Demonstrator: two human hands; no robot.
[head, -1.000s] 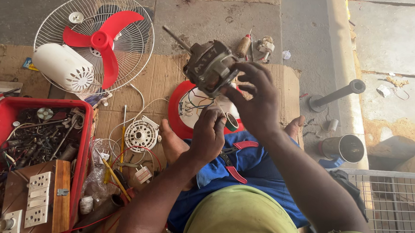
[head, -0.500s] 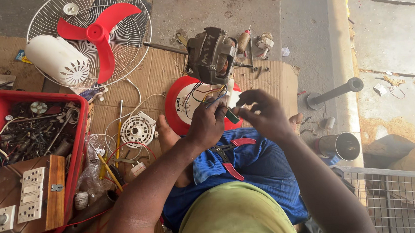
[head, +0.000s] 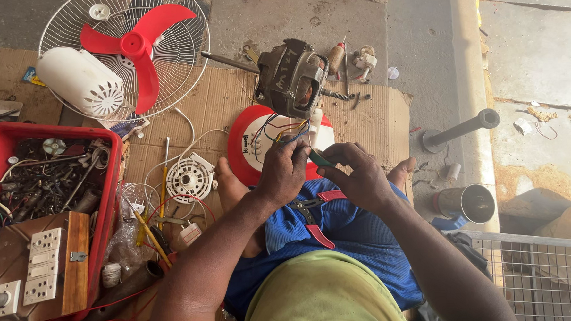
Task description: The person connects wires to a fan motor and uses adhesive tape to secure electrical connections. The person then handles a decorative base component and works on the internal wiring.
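The left hand (head: 285,173) pinches the coloured motor wires (head: 284,131) just below the dark fan motor (head: 291,77), which rests on the red-and-white fan base (head: 249,139). The right hand (head: 356,173) pinches a small green-handled tool (head: 319,157), its tip touching those wires.

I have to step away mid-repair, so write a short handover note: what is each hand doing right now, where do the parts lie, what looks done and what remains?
Left hand: pinches the coloured wires from the motor.
Right hand: grips a small green-handled tool beside them.
Motor sits on the cardboard, behind the red-and-white base.
Done: fan blade and guard lie detached.
Left: wires loose, motor unmounted.
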